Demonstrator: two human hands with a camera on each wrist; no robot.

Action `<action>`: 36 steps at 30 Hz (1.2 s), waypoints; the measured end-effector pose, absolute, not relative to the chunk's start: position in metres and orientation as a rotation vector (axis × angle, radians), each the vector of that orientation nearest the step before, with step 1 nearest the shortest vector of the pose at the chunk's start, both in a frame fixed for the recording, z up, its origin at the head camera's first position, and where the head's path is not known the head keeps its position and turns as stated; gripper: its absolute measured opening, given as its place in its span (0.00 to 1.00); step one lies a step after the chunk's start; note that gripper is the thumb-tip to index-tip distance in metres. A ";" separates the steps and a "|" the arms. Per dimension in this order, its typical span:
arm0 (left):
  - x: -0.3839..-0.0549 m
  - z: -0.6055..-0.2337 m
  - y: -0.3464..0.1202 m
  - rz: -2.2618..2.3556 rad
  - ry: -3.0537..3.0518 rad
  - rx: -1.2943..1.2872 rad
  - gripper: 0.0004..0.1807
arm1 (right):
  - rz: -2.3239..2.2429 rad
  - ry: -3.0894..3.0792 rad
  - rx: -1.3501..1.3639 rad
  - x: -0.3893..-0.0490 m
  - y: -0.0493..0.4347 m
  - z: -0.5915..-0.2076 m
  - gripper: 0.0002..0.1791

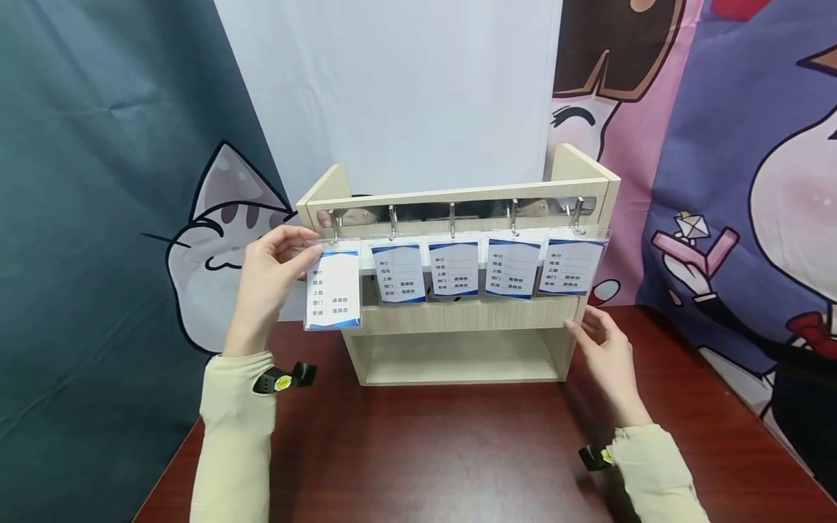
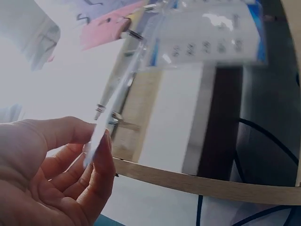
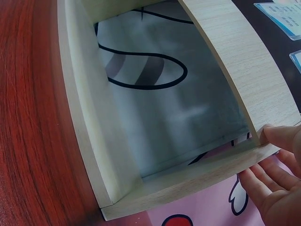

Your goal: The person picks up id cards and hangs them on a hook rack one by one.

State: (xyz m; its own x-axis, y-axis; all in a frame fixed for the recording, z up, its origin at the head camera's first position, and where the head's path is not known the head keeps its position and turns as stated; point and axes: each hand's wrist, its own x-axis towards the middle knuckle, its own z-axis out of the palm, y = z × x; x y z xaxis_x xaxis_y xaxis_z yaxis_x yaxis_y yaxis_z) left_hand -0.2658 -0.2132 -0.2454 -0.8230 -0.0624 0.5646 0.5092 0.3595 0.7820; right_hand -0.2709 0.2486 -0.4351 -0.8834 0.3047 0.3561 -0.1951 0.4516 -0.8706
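Observation:
In the head view, my left hand pinches a clear-sleeved ID badge by its upper left corner, its top overlapping the leftmost hook. The left wrist view shows this badge edge-on between thumb and fingers. Several similar badges hang in a row from the other metal hooks of a pale wooden rack. My right hand grips the rack's right side at the lower front board. Seen from the right wrist, the thumb lies on the board's front corner and the fingers sit against the outer side.
A dark red wooden table carries the rack, which has an open lower shelf. Behind hang a white cloth and cartoon-printed curtains. Dark cables run near the rack in the left wrist view.

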 end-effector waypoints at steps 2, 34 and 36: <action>-0.266 -0.245 -0.214 -1.477 -2.122 -0.396 0.15 | 1.418 -2.238 -0.090 -0.271 0.248 -0.435 0.31; -0.263 -0.249 -0.202 -1.222 -2.120 -0.412 0.11 | 1.398 -2.230 -0.102 -0.270 0.248 -0.438 0.31; -0.269 -0.253 -0.207 -1.216 -2.119 -0.409 0.11 | 1.396 -2.226 -0.103 -0.271 0.248 -0.438 0.30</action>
State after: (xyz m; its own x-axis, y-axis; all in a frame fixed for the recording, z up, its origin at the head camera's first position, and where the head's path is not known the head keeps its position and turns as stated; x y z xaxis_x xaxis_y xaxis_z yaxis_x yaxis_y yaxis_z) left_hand -0.2692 -0.2066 -0.2530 -0.7387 -0.0503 0.6722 0.5551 0.5204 0.6489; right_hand -0.2706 0.2475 -0.4382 -0.8689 0.3224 0.3756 -0.1978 0.4694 -0.8605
